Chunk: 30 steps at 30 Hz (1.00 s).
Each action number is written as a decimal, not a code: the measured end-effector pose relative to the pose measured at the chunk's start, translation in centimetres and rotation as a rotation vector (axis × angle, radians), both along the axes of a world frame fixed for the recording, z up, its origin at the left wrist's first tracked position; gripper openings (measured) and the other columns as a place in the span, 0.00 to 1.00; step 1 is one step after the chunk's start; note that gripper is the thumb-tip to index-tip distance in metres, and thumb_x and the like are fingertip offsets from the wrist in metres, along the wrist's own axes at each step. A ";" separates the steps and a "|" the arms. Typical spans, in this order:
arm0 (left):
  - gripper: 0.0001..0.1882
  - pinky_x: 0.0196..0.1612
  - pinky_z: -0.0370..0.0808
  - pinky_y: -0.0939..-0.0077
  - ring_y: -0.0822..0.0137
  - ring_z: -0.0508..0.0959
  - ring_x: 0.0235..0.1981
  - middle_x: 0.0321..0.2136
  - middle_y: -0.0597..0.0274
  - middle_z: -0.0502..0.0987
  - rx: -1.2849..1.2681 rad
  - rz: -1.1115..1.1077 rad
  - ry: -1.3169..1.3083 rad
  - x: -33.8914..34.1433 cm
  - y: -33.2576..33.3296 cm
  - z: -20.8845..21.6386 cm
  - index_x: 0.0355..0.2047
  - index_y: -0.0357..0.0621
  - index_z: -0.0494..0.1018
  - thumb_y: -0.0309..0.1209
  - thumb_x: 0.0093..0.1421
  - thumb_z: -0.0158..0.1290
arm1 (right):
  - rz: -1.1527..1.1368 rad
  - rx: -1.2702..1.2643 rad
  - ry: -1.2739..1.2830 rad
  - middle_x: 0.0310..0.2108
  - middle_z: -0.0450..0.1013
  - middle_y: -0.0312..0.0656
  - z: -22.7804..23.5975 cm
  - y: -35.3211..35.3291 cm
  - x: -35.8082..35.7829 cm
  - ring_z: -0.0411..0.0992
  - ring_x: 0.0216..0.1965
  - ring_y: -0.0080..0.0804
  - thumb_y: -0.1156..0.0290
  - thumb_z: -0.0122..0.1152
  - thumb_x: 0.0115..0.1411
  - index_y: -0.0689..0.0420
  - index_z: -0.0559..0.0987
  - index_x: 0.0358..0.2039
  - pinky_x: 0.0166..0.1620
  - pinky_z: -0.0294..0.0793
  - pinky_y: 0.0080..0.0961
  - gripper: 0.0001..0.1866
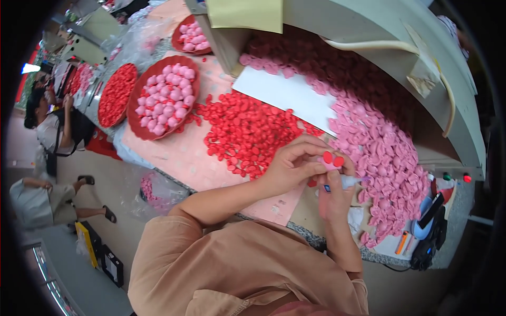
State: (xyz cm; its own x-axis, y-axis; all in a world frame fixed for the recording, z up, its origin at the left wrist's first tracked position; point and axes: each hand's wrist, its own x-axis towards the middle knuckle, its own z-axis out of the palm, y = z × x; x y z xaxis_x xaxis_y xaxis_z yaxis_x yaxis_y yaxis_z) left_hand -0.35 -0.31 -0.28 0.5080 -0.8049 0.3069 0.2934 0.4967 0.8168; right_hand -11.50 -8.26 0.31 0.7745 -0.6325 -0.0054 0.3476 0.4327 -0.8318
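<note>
My left hand [293, 164] is closed, pinching a small pink plastic piece [330, 165] with two round red parts [327, 157] at its top. Against it from the right comes my right hand [340, 200], its fingers wrapped round a small glue bottle [348, 182] with a pale body and a purple tip pointing right. My right fingertips are close to the pink piece; whether they touch it I cannot tell. Just beyond my left hand spreads a heap of small red pieces [247, 131]. A larger heap of pink pieces [382, 152] lies to the right of my hands.
A white board [284, 97] divides the heaps under a grey machine housing [443, 68]. Left stand a red bowl [138, 124] of assembled pink pieces and a basket of red pieces [118, 95]. Pens [402, 242] and a black cable lie at right. Other people [58, 126] are at far left.
</note>
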 end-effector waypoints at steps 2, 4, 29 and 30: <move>0.13 0.33 0.78 0.76 0.66 0.75 0.38 0.46 0.57 0.64 0.034 0.022 -0.017 0.2 0.2 -0.1 0.44 0.37 0.69 0.17 0.57 0.49 | 0.030 0.034 -0.015 0.43 0.68 0.39 0.1 0.1 0.2 0.67 0.39 0.23 0.69 0.56 0.58 0.55 0.67 0.48 0.36 0.66 0.17 0.18; 0.15 0.40 0.75 0.78 0.69 0.73 0.42 0.47 0.57 0.64 0.108 0.034 -0.054 0.4 0.2 0.1 0.45 0.38 0.68 0.18 0.57 0.49 | 0.069 0.098 -0.031 0.42 0.68 0.38 0.1 0.1 0.6 0.67 0.37 0.22 0.66 0.54 0.60 0.53 0.67 0.49 0.36 0.66 0.19 0.17; 0.17 0.46 0.70 0.76 0.67 0.71 0.46 0.45 0.56 0.67 0.286 0.355 -0.575 0.6 -0.1 0.7 0.44 0.40 0.71 0.19 0.52 0.55 | 0.196 0.687 0.002 0.30 0.66 0.28 -0.8 -0.3 1.1 0.61 0.29 0.17 0.62 0.49 0.63 0.51 0.71 0.43 0.36 0.64 0.19 0.11; 0.17 0.46 0.70 0.76 0.67 0.71 0.46 0.45 0.56 0.67 0.286 0.352 -0.576 0.6 -0.1 0.7 0.44 0.40 0.71 0.19 0.52 0.55 | 0.184 0.693 0.011 0.30 0.66 0.28 -0.7 -0.3 1.1 0.61 0.28 0.17 0.62 0.49 0.63 0.52 0.71 0.42 0.36 0.64 0.19 0.10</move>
